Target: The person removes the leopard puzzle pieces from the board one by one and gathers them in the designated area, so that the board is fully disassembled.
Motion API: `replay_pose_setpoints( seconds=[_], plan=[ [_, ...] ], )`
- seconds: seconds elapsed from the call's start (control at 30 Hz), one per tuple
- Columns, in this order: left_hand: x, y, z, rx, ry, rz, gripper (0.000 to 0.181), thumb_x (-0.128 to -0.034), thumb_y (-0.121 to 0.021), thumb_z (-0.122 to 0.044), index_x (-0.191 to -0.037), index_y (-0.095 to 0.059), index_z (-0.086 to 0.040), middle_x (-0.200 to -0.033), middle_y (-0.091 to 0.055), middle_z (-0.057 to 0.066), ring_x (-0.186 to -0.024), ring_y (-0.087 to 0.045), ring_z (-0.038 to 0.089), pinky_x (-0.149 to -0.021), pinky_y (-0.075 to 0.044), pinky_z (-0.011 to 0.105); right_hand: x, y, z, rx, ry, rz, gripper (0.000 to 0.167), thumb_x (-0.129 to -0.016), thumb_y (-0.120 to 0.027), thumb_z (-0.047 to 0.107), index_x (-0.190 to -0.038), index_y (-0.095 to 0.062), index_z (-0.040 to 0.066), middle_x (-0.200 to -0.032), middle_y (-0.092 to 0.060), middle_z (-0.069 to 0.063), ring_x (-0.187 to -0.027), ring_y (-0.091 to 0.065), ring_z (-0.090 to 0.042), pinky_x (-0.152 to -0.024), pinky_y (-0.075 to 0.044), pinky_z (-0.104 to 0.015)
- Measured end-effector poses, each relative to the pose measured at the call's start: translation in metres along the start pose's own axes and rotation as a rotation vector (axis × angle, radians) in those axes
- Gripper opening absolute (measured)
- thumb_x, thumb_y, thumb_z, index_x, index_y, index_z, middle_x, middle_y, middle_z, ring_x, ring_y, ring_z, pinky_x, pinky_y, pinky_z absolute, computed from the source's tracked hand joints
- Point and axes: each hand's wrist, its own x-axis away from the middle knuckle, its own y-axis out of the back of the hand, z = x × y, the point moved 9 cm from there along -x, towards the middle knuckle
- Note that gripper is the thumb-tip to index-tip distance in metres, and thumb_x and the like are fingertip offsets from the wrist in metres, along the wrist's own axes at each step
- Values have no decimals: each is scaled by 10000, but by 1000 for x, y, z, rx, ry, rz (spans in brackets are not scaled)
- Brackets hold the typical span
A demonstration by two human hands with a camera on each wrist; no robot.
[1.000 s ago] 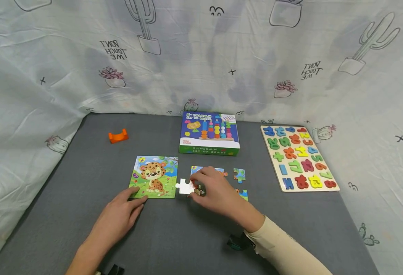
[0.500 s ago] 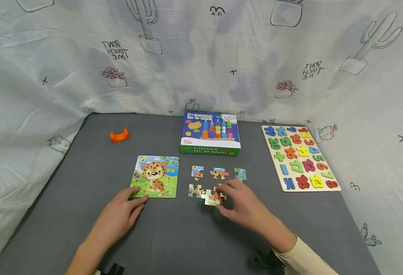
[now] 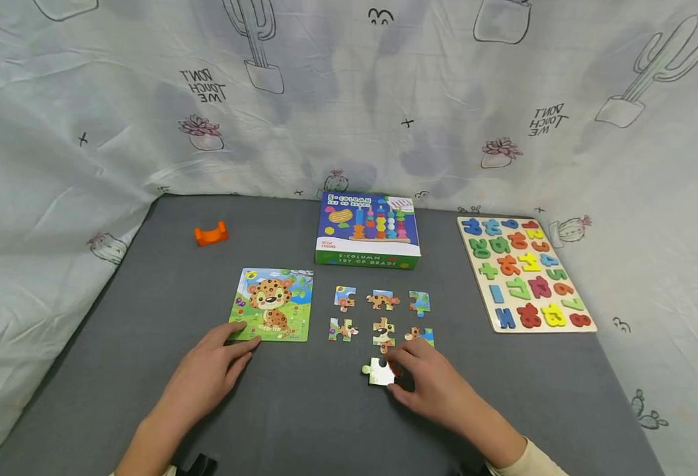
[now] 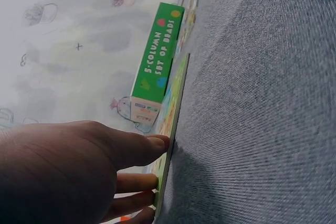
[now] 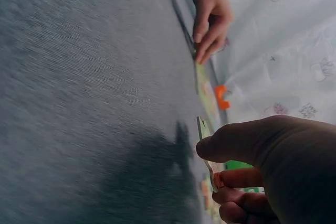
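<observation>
A square leopard picture board point(image 3: 295, 311) lies left of the middle in the head view. My left hand point(image 3: 203, 373) rests its fingertips on the board's lower left corner; the left wrist view shows thumb and fingers point(image 4: 137, 183) extended onto its surface. Between thumb and fingers my right hand point(image 3: 435, 390) pinches a puzzle piece point(image 3: 379, 372), partly covered by the fingers. It is seen edge-on in the right wrist view. Above that hand lie several other puzzle pieces in two rows, including the leopard-face piece point(image 3: 383, 332) and a green-blue piece point(image 3: 420, 302).
A bead-set box point(image 3: 368, 231) stands at the back of the grey table point(image 3: 301, 410). To the right lies a wooden letter board point(image 3: 524, 277) with coloured letters. An orange curved block point(image 3: 211, 235) sits at the back left. Printed white cloth point(image 3: 349, 92) hangs behind.
My right hand has carried the pinched puzzle piece right and towards the table's near side, from beside the leopard board to below the rows. My left hand stays on the board.
</observation>
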Motion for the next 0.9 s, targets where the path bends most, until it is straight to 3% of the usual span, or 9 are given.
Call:
replay_pose_setpoints(
  seconds=[0.13,0.5,0.73,0.9],
  plan=[
    [-1,0,1,1,2,-3,308,-948,-854,-93,-1255,-835,-100,-1382,-635,194,-1266,-613,418,-995,-555,600,4,-7,-3,9,-21,47,394,-803,-962,136,-1138,-756,115,-1073,-630,44,-983,-572,-146,-818,-574,-363],
    [-3,0,2,8,-18,-25,312,-947,-854,-83,-1258,-832,-93,-1385,-634,199,-1271,-612,419,-998,-556,598,5,-7,-7,44,7,69,462,-788,-997,188,-1170,-759,84,-1139,-636,-11,-1030,-588,-184,-873,-585,-386],
    [-1,0,0,3,-25,-33,314,-940,-860,-80,-1253,-834,-92,-1382,-637,200,-1272,-611,418,-1002,-555,596,4,3,-11,74,-12,55,511,-770,-1018,262,-1170,-767,67,-1100,-634,-15,-990,-587,-180,-834,-580,-382],
    [1,-2,0,-2,0,-14,321,-944,-858,-87,-1263,-830,-96,-1386,-631,197,-1270,-609,418,-997,-553,601,-6,22,-16,74,-57,22,554,-764,-1028,279,-1188,-777,26,-1104,-653,-35,-985,-589,-187,-811,-589,-385]
  ],
)
